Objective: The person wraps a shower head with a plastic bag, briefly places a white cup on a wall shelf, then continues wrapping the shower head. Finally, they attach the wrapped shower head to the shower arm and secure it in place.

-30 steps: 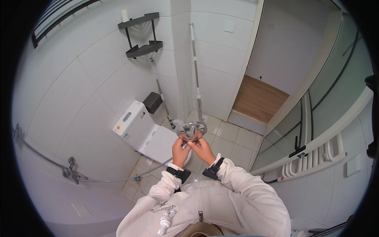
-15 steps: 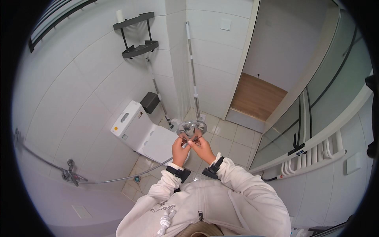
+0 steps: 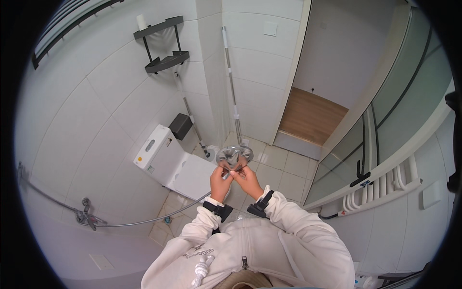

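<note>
Both my hands are together in front of me, thumbs meeting, closed around the lower end of a round chrome shower head (image 3: 235, 155). My left hand (image 3: 220, 184) grips it from the left, fingertips curled against its underside. From the right, my right hand (image 3: 247, 182) pinches the same spot. The shiny, mirror-like surface tilts up toward me and reflects the hands. A metal hose (image 3: 159, 220) runs from the wall mixer tap (image 3: 88, 216) to behind my left wrist, where its end is hidden.
A white toilet (image 3: 185, 173) stands just left of my hands, with a dark bin (image 3: 181, 126) behind it. Two poles lean in the corner, one of them silver (image 3: 232, 82). A corner shelf (image 3: 167, 62) hangs above. To the right are a glass door (image 3: 346, 159) and a towel radiator (image 3: 380, 192).
The surroundings shift slightly left in view as my head turns a little. My hands keep the same grip on the shower head.
</note>
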`<state>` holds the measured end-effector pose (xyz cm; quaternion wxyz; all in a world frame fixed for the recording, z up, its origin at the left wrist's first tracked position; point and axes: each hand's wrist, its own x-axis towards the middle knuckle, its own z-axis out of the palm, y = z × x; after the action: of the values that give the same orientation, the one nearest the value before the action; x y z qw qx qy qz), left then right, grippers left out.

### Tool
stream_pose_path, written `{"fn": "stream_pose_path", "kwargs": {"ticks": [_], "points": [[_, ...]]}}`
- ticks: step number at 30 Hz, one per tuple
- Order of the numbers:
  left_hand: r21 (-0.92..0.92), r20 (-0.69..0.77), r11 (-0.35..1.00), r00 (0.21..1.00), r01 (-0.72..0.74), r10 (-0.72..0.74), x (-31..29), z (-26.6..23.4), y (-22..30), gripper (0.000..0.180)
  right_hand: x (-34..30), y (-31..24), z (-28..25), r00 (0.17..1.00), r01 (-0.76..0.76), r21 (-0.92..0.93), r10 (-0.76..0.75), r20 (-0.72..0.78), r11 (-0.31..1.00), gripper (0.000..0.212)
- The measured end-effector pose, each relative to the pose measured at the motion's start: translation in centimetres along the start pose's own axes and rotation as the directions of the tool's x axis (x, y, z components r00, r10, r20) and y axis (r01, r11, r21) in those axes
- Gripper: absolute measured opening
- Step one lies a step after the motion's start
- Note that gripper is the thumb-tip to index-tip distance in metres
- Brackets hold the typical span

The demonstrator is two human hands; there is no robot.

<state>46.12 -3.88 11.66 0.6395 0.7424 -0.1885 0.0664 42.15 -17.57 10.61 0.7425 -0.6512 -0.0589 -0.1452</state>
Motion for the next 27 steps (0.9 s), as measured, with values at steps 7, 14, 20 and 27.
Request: {"fn": "stream_pose_path", "kwargs": {"ticks": [7, 14, 20, 27], "points": [[-0.04, 0.015, 0.999, 1.0, -0.026, 0.026, 0.4, 0.3, 0.5, 0.026, 0.0, -0.3, -0.2, 0.999, 0.008, -0.029, -0.009, -0.033, 1.0, 0.025], [-0.04, 0.042, 0.999, 0.999, -0.023, 0.025, 0.3, 0.6, 1.0, 0.022, -0.2, -0.7, -0.5, 0.998, 0.044, -0.076, -0.047, -0.038, 0.996, 0.026], [-0.015, 0.049, 1.0, 0.999, -0.02, 0.021, 0.3, 0.5, 1.4, 0.022, -0.4, -1.0, -0.6, 1.0, -0.006, -0.09, 0.003, -0.028, 0.996, 0.024], [-0.096, 0.068, 0.995, 0.997, -0.023, 0.029, 0.4, 0.7, 1.5, 0.022, -0.6, -1.3, -0.5, 0.998, 0.011, -0.129, -0.018, -0.056, 0.992, 0.022]]}}
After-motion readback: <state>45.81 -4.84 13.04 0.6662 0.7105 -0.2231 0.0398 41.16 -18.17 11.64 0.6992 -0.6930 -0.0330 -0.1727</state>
